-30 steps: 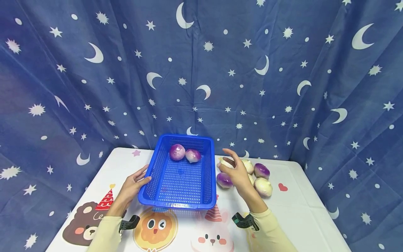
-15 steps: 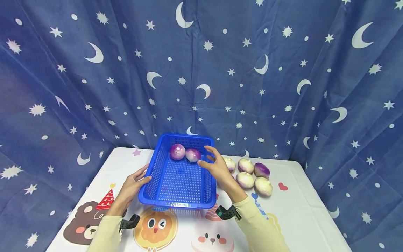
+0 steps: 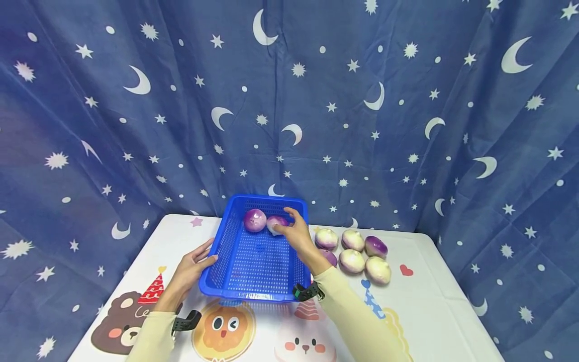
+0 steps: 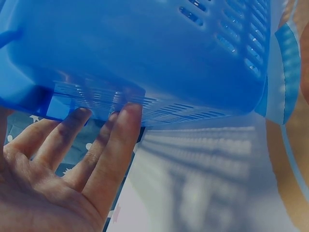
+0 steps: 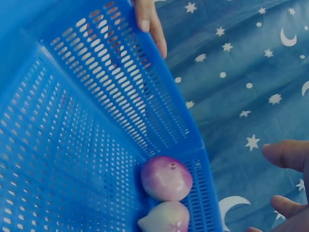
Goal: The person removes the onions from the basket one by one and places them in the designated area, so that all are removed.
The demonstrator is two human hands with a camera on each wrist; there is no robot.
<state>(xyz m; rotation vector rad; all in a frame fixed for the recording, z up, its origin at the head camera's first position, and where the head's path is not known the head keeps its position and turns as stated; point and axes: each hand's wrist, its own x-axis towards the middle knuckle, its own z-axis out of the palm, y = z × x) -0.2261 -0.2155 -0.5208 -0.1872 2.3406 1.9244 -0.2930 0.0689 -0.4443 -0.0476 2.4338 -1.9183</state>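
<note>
A blue plastic basket (image 3: 254, 296) stands on the table. My left hand (image 3: 189, 270) holds its left rim, thumb on top and fingers (image 4: 108, 154) against the outer wall. Two purple-and-white turnips lie side by side at the basket's far end: a rounder left turnip (image 3: 255, 220) and a right turnip (image 3: 276, 221). My right hand (image 3: 299, 236) reaches over the right rim, close to the right turnip and partly covering it in the head view. Its fingers (image 5: 287, 154) are spread apart in the right wrist view, with nothing between them.
Right of the basket sits a group of several turnips, among them a pale turnip (image 3: 351, 261) and a purple turnip (image 3: 376, 246). A white tablecloth (image 3: 434, 286) with cartoon prints covers the table. Behind hangs a blue curtain (image 3: 316, 100) with stars and moons.
My right hand has moved left from above the loose turnips, over the basket's right rim, to the turnip inside. My left hand and the basket have stayed put.
</note>
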